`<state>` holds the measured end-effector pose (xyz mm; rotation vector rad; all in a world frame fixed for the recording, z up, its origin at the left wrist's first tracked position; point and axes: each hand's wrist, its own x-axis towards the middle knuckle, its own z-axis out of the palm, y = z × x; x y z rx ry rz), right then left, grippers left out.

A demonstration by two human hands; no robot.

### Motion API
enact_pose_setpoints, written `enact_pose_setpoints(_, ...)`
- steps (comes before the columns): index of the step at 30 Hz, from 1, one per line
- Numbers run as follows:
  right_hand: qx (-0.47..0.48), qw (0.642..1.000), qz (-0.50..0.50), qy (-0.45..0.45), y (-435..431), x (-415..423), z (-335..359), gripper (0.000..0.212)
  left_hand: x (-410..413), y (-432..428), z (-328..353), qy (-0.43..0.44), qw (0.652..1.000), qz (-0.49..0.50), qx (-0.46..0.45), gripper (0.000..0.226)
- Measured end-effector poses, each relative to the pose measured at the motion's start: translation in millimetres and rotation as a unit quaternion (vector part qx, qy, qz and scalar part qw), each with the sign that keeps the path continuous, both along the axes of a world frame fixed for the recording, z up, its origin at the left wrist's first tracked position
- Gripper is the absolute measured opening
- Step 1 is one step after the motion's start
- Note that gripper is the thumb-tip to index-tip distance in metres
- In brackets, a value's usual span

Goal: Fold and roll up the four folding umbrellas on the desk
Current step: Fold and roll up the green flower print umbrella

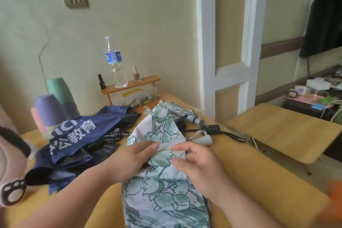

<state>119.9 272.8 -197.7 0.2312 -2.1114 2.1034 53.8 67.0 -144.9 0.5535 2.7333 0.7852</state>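
Only writing I can actually read is on the navy blue fabric umbrella [74,135], lying loose and unfolded just left of the white umbrella with the green flower print [162,190]. It has big white characters, "公教育", with some white Latin letters above them that a fold cuts off.

The flower umbrella lies on the yellow wooden desk [249,172], running from the bottom edge of the view up to a point. Both hands are on it. The left hand [131,161] has its fingers mostly straight with the tips pinching a folded flap of the canopy. The right hand [196,166] is curled, thumb and forefinger pinching the edge of that same flap, right next to the left fingertips.

Umbrella count: three canopies I can make out for sure. The third is a silver one [183,112], bunched up just behind the flower umbrella's tip. There's also a black handle with a wrist strap [211,127] and a grey handle with a loop [204,139] to the right of the flower umbrella. Can't tell which canopy each belongs to.

Further behind the flower umbrella sits one small wooden shelf [129,84] carrying one clear water bottle with a blue label [114,61] (print too small to read), one pink nail polish bottle [136,75] and one small black bottle [101,81]. One clear plastic box with a yellow handle [137,96] sits under it.
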Motion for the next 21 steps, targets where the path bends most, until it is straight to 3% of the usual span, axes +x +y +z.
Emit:
enact_pose_setpoints(2, 0.037, 0.999, 0.003, -0.01, 2, 2, -4, 0.027, 4, -4, -2, 0.018, 1.0, -0.013, 0.018, 0.027)
enact_pose_setpoints(4, 0.062, 0.998, 0.001, -0.012, 4, 5, -6, 0.029, 11, -13, -5, 0.067, 0.997, 0.001, 0.048, 0.022)
enact_pose_setpoints(7, 0.066, 0.998, -0.004, -0.015, 6, 7, -8, 0.027, 25, -36, -15, 0.196, 0.949, 0.172, 0.179, 0.014)
enact_pose_setpoints(9, 0.057, 0.998, -0.007, -0.015, 4, 8, -11, 0.025, 38, -49, -19, 0.168, 0.898, 0.296, 0.279, 0.011)
enact_pose_setpoints(10, 0.05, 0.999, -0.008, -0.013, 2, 9, -12, 0.023, 44, -52, -21, 0.132, 0.888, 0.316, 0.306, 0.01)
enact_pose_setpoints(13, 0.013, 1.0, -0.005, 0.002, -2, 13, -11, 0.032, 54, -51, -25, 0.066, 0.901, 0.299, 0.307, 0.005)
enact_pose_setpoints(17, -0.031, 0.999, -0.018, 0.022, -5, 19, -6, 0.033, 41, -51, -30, 0.076, 0.898, 0.314, 0.3, 0.017)
enact_pose_setpoints(21, -0.037, 0.999, 0.001, 0.025, -8, 20, -4, 0.076, 27, -49, -23, 0.05, 0.909, 0.286, 0.298, 0.022)
